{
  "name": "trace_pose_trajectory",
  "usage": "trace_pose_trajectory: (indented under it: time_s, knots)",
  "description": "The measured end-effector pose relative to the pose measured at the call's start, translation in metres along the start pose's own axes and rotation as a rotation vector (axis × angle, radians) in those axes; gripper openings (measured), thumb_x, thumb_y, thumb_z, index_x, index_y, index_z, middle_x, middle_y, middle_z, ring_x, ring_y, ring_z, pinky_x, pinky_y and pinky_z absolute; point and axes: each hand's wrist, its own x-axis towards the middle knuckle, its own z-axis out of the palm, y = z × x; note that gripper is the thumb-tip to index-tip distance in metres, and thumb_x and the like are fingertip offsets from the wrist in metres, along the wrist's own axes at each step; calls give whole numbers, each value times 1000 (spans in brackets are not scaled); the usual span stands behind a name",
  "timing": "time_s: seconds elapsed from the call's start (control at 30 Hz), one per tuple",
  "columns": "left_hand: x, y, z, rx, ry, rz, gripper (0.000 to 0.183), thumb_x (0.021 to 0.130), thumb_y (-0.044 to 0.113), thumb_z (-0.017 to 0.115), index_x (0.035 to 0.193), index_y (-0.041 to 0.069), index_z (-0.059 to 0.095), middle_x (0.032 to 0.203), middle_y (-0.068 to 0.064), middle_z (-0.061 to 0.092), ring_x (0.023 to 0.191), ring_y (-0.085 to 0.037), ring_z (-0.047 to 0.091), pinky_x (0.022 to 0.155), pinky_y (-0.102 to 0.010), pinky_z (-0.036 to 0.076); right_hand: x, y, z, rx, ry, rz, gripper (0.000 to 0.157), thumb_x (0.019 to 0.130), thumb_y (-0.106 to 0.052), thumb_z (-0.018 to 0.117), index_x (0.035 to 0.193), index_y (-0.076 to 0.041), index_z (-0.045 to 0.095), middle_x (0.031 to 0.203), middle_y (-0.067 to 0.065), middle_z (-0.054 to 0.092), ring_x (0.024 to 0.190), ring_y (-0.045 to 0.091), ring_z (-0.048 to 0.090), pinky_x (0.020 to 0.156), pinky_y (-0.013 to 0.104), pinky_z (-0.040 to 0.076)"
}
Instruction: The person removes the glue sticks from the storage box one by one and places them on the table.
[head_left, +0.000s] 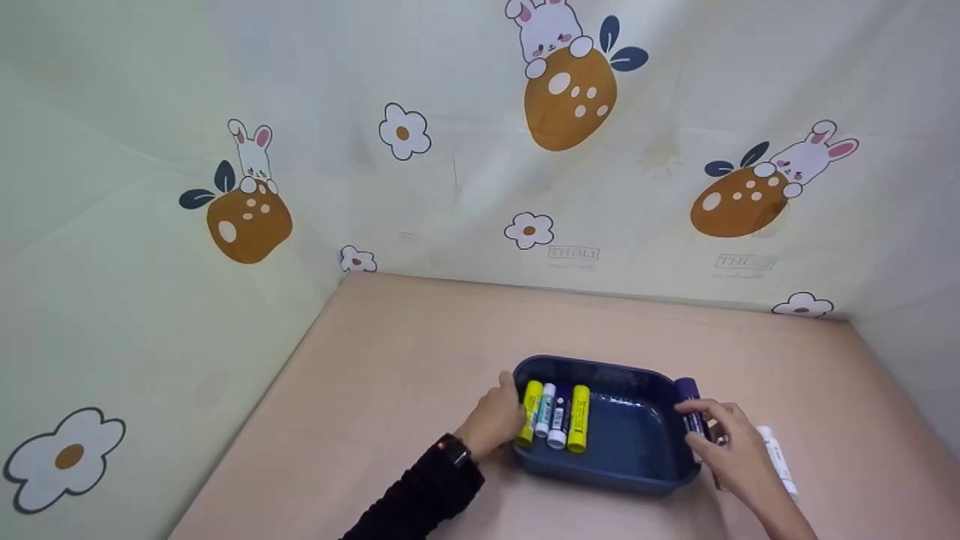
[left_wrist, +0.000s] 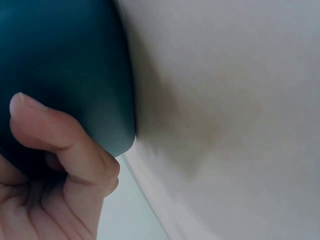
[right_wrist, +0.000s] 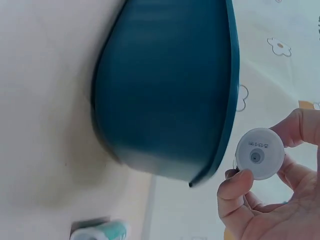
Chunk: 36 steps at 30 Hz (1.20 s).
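Note:
My left hand [head_left: 495, 416] grips the left wall of a dark blue plastic bin [head_left: 637, 461]; in the left wrist view its curled thumb or finger [left_wrist: 47, 122] lies against the bin's outside. Side by side in the bin's left part lie several glue sticks: a yellow one [head_left: 531, 412], a white-and-teal one [head_left: 546, 410], a dark one with a white end [head_left: 558, 424] and another yellow one [head_left: 579, 418]. My right hand [head_left: 735, 454] pinches a purple glue stick [head_left: 687, 390] at the bin's right rim. Its round white end [right_wrist: 259, 153] faces the right wrist camera.
Right of my right hand, a white glue stick [head_left: 778, 461] lies on the pinkish table [head_left: 390, 360]. A white-and-teal stick [right_wrist: 102, 231] shows low in the right wrist view. Printed curtains [head_left: 465, 195] stand along the table's back and sides.

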Motion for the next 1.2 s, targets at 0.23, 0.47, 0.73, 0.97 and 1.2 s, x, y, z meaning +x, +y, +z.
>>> trace_pose_trajectory:
  time_s: [0.23,0.47,0.73,0.97,1.2]
  knots:
    - [-1,0,-1,-7,14,18,48,87,6,50,131,-4,31,84,-17,55,56,-22,53,39,-27,40,-2,18,-17,-65,-31,69,35,80,-8,61,116,-10,60,108,15,49,77,13,46,56,24,41]
    - [-1,-1,-1,-7,20,38,42,88,7,49,126,-3,33,83,-16,55,56,-22,53,39,-27,40,-6,37,-33,-83,-72,118,36,86,-13,58,121,-5,55,112,21,45,83,20,46,60,28,40]
    - [1,-1,-1,-18,-2,10,49,88,6,48,132,-4,30,86,-17,54,56,-22,52,38,-27,40,-5,57,-50,-32,-171,300,46,90,-19,51,133,-5,43,123,25,34,95,29,43,65,31,49]
    - [2,-1,1,-19,-7,-10,53,89,7,48,136,-4,27,87,-17,54,58,-22,53,41,-28,41,-5,80,-63,-55,-170,341,49,92,-20,49,136,-2,39,125,30,35,92,27,48,65,29,50]
    - [2,-1,0,-25,-10,-20,48,89,8,49,133,-2,30,87,-16,53,60,-22,53,42,-29,41,-6,108,-66,-57,-189,391,52,90,-20,53,136,-1,38,123,31,37,94,31,48,67,30,48]
